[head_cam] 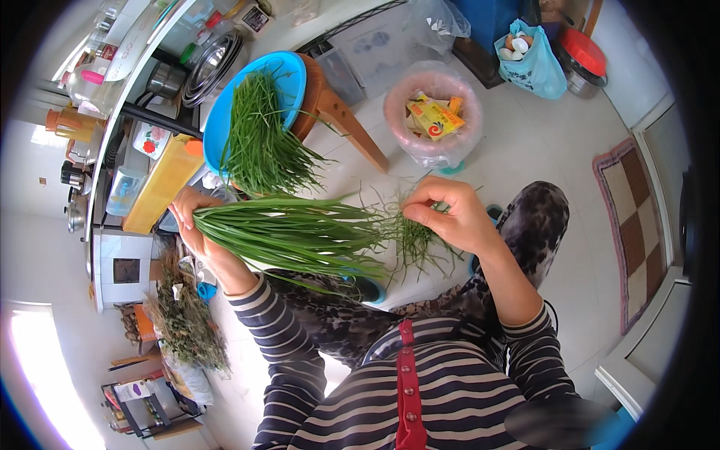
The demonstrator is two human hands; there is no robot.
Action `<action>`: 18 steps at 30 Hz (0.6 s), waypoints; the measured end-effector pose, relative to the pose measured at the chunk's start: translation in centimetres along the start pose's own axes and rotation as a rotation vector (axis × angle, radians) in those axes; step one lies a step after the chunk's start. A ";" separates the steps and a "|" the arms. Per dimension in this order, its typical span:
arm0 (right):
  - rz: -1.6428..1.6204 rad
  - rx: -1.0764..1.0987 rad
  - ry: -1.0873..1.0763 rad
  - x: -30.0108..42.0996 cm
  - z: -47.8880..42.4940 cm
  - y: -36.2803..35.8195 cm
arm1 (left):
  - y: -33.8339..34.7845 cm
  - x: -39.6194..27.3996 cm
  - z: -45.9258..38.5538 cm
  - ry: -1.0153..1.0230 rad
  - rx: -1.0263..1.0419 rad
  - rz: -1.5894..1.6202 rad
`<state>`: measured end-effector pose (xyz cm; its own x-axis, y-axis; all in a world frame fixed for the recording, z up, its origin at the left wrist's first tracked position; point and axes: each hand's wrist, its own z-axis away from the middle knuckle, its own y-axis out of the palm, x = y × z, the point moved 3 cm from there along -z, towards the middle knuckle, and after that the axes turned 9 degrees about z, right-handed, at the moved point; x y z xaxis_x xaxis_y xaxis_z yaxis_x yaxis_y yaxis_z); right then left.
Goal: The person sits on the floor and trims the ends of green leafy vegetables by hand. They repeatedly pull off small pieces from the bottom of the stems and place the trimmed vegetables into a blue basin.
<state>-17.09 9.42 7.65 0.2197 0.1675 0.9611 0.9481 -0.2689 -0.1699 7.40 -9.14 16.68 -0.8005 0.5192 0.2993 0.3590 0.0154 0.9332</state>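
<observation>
A thick bunch of long green chives [292, 228] is gripped at one end by my left hand [197, 225], its leaves fanning out to the right over my lap. Beyond the leaf tips is my right hand [450, 214], thumb and forefinger brought together; whether a thin blade is between them, I cannot tell. Below it, loose trimmed scraps [419, 242] lie on the floor between my feet. Another heap of chives [261, 140] rests on a blue plastic tray [211, 132], hanging over its edge, on a wooden stool [351, 126].
A lined waste bin [394, 112] with wrappers stands ahead. Farther off are a blue bag of eggshells [531, 73] and a red-lidded jar [585, 56]. Shelves with pots [166, 79] run along the left, dried plants [185, 315] lie below them, and a checked mat [635, 225] is at right.
</observation>
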 end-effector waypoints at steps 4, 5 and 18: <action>0.042 0.050 0.056 -0.5 0.1 0.2 | 0.4 0.2 0.0 0.018 -0.011 -0.004; 0.047 0.050 0.060 -0.5 0.1 0.2 | 0.5 0.4 0.1 0.022 -0.014 -0.001; 0.303 -0.098 -0.437 3.4 0.6 3.4 | 0.7 0.7 0.4 -0.007 -0.004 0.022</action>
<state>-12.96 9.68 10.22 0.5749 0.4422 0.6884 0.8062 -0.4497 -0.3844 7.28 -8.44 17.51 -0.7888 0.5258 0.3182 0.3745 0.0006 0.9272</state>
